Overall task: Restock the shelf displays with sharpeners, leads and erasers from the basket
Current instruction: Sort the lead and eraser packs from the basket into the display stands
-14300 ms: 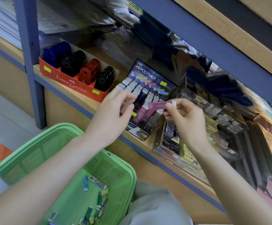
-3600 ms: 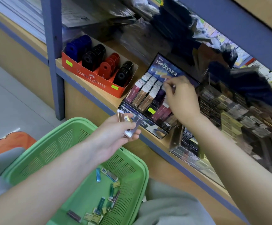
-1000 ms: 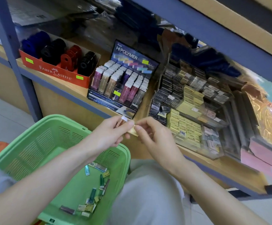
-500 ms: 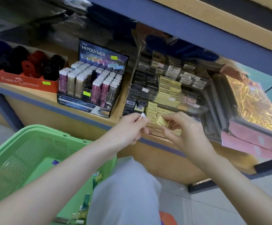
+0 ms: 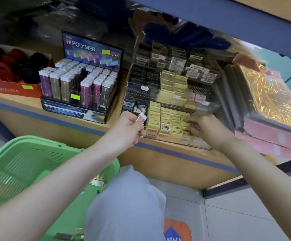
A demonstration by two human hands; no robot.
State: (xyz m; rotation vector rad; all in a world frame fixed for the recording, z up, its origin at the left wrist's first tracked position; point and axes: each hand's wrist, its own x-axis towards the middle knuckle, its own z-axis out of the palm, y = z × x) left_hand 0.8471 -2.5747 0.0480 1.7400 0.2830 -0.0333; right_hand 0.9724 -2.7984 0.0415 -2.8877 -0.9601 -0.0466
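The single view comes from a wide-angle camera worn on the person's head, looking forward and down over both forearms at a wooden shelf (image 5: 167, 164). It sits above and in front of the shelf's blue front edge, close enough that the left hand (image 5: 130, 126) and right hand (image 5: 209, 127) sit large in the middle of the frame. That front edge runs tilted across the picture, lower toward the right, and straight lines bend near the borders. The upper shelf's blue rail (image 5: 228, 20) cuts across the top. The lower left corner takes in the green basket (image 5: 42, 140); the bottom edge shows the person's knee (image 5: 127, 206) and floor tiles (image 5: 237, 214).
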